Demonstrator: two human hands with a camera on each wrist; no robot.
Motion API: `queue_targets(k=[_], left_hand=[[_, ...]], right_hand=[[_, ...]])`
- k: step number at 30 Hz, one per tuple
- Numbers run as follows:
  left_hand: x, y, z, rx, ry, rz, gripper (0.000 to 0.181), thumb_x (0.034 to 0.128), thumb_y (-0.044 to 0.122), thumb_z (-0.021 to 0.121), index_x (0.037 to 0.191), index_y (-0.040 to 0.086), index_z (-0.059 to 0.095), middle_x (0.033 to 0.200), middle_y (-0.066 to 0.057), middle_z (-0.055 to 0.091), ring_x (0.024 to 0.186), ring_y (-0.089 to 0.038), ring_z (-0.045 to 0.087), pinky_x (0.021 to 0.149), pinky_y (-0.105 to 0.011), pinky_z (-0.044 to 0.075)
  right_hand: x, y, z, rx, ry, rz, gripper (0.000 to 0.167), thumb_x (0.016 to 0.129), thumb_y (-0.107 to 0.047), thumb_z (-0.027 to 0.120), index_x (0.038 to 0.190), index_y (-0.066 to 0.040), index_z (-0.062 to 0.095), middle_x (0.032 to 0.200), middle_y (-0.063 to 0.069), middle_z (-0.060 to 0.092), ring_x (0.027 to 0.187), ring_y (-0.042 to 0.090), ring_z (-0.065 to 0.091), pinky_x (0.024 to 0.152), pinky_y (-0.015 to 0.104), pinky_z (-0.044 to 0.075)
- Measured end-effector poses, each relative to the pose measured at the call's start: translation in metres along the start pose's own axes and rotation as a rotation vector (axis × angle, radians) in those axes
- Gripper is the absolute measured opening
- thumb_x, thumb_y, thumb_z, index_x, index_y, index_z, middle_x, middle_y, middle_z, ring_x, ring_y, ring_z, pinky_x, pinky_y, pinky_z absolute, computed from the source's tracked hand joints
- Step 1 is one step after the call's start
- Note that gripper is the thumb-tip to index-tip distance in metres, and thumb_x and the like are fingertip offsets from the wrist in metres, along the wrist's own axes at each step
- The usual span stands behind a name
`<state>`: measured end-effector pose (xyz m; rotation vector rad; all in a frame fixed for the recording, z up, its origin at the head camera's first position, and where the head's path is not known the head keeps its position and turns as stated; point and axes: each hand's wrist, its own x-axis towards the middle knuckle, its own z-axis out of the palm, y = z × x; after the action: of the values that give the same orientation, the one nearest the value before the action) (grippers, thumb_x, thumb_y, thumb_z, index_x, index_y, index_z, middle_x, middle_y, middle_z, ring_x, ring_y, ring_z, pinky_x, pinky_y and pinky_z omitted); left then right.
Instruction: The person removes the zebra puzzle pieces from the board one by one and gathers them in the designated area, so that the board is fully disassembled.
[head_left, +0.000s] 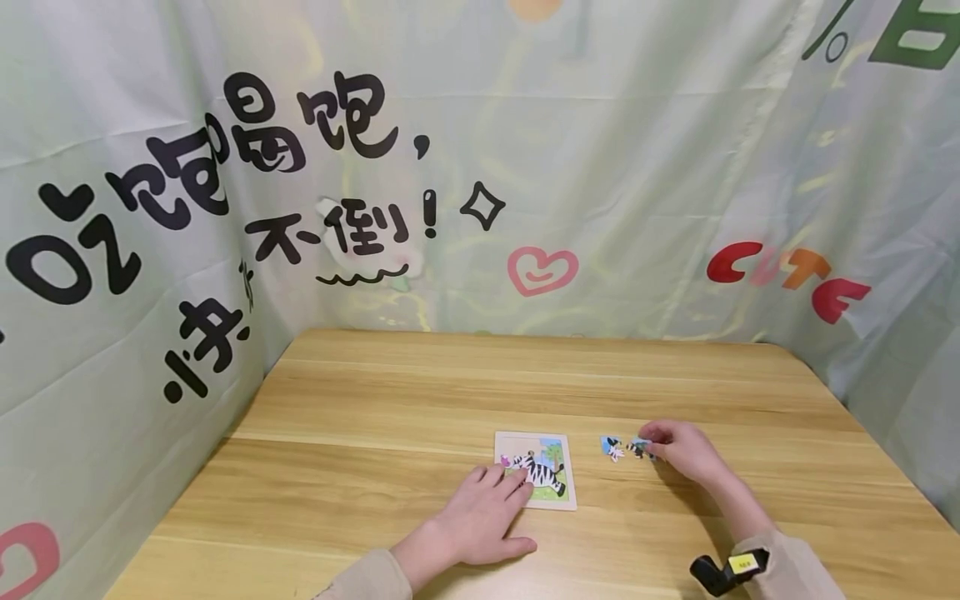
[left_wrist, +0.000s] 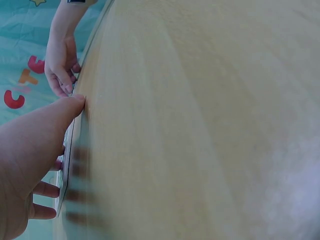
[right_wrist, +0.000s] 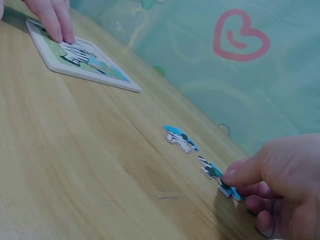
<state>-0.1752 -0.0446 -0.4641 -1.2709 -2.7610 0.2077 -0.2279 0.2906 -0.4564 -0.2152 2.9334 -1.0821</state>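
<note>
A zebra jigsaw board (head_left: 572, 493) with a pale frame lies on the table, partly filled with pieces. My left hand (head_left: 486, 514) rests flat over its lower left, fingers straight, hiding part of the picture. To the right of the board, my right hand (head_left: 684, 452) pinches a puzzle piece (right_wrist: 211, 170) with blue and black-and-white markings between thumb and fingers, low at the tabletop. Just left of it lies a second loose puzzle piece (right_wrist: 177, 139), blue with a zebra part, touched by neither hand.
The wooden table (head_left: 390, 392) reaches back to a printed cloth curtain (head_left: 637, 167), which also hangs along both sides. A black band with a yellow label (head_left: 742, 564) sits on the right sleeve.
</note>
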Motion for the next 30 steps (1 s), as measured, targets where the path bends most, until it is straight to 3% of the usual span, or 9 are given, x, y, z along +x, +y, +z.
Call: queue_targets(k=[10,17,22,26,30], left_hand=[[0.000,-0.001,0.000,-0.017,-0.001,-0.005,0.076,0.0880,0.068,0.030,0.141,0.014,0.040,0.146,-0.004,0.035,0.130,-0.027,0.034,0.102,-0.045,0.031],[0.000,-0.001,0.000,-0.015,-0.004,-0.002,0.075,0.0882,0.068,0.030,0.141,0.015,0.040,0.146,-0.004,0.035,0.130,-0.027,0.034,0.102,-0.045,0.032],[0.000,0.000,0.000,-0.008,0.001,0.002,0.075,0.0881,0.068,0.031,0.140,0.014,0.041,0.145,-0.004,0.036,0.129,-0.026,0.035,0.101,-0.044,0.032],[0.000,0.000,-0.001,-0.003,0.008,0.005,0.075,0.0878,0.068,0.031,0.140,0.015,0.041,0.144,-0.004,0.037,0.128,-0.026,0.036,0.101,-0.043,0.033],[0.000,0.000,-0.001,-0.007,0.007,0.004,0.075,0.0875,0.068,0.032,0.140,0.015,0.041,0.144,-0.004,0.038,0.128,-0.025,0.036,0.100,-0.043,0.033]], right_hand=[[0.000,-0.004,-0.001,-0.042,-0.020,-0.091,0.026,0.080,-0.011,0.071,0.099,0.005,0.064,0.092,0.012,0.061,0.087,0.029,0.056,0.075,0.046,0.046],[0.001,-0.009,-0.003,-0.041,0.011,-0.034,0.034,0.081,-0.014,0.069,0.108,0.006,0.060,0.099,0.019,0.059,0.090,0.033,0.056,0.069,0.041,0.047],[0.008,-0.029,0.002,0.011,0.067,-0.070,0.040,0.082,-0.012,0.068,0.114,0.009,0.057,0.102,0.024,0.058,0.088,0.034,0.058,0.066,0.037,0.049],[0.014,-0.051,0.017,0.090,0.011,-0.124,0.040,0.081,-0.009,0.069,0.115,0.009,0.057,0.102,0.020,0.060,0.088,0.029,0.057,0.067,0.033,0.049],[0.020,-0.067,0.036,0.131,-0.034,-0.112,0.039,0.080,-0.010,0.070,0.115,0.004,0.059,0.101,0.014,0.060,0.088,0.024,0.055,0.067,0.031,0.048]])
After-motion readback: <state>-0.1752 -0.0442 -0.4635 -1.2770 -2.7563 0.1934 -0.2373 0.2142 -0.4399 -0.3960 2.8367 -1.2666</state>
